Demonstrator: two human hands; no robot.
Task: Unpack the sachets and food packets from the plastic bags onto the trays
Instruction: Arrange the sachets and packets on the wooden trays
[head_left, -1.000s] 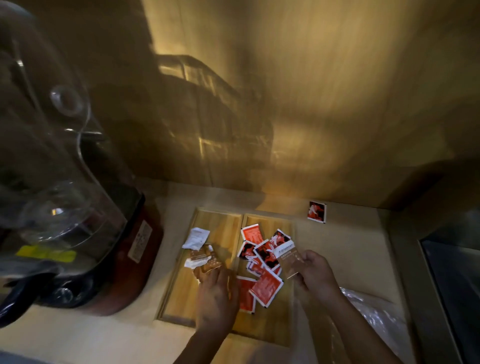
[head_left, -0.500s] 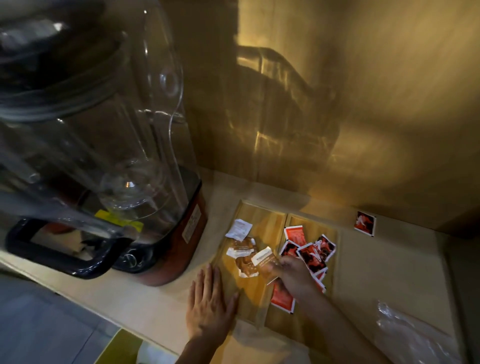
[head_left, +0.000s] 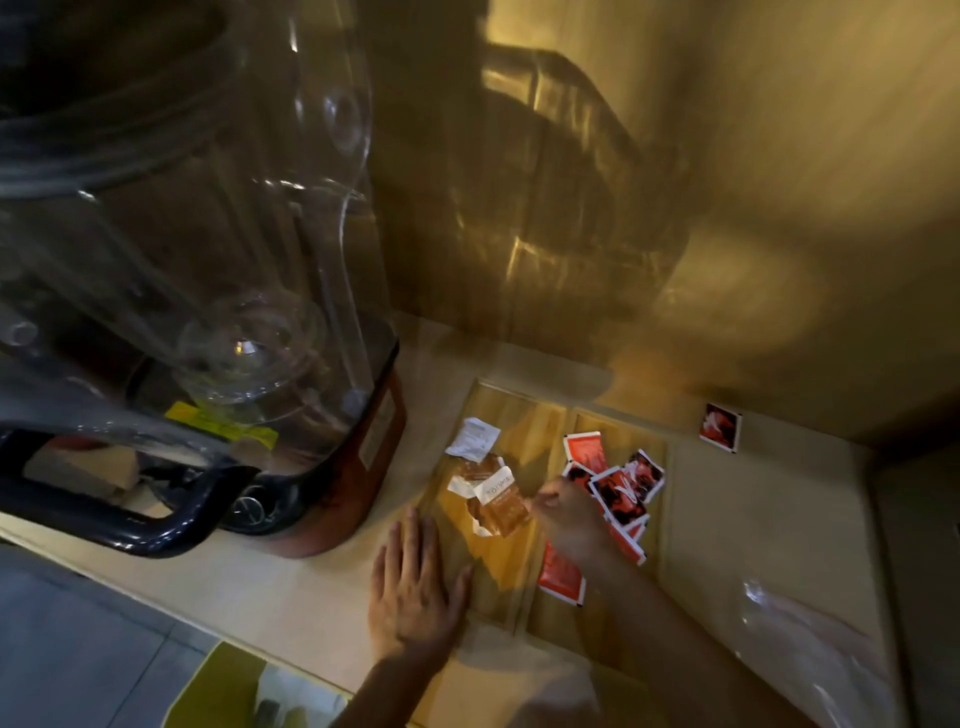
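Note:
Two wooden trays lie side by side on the counter. The left tray holds a white sachet and brown food packets. The right tray holds several red sachets. My right hand reaches across the trays, its fingertips pinching the edge of a brown packet with a white label. My left hand rests flat and open on the counter at the left tray's near corner. A clear plastic bag lies on the counter to the right.
A large blender with a clear jar, red base and black handle stands on the left. One red sachet lies on the counter by the wooden back wall. The counter's front edge runs below my left hand.
My right hand carried a brown packet from the right tray over to the left tray's pile. My left hand drew back off the tray and flattened on the counter. The view swung left.

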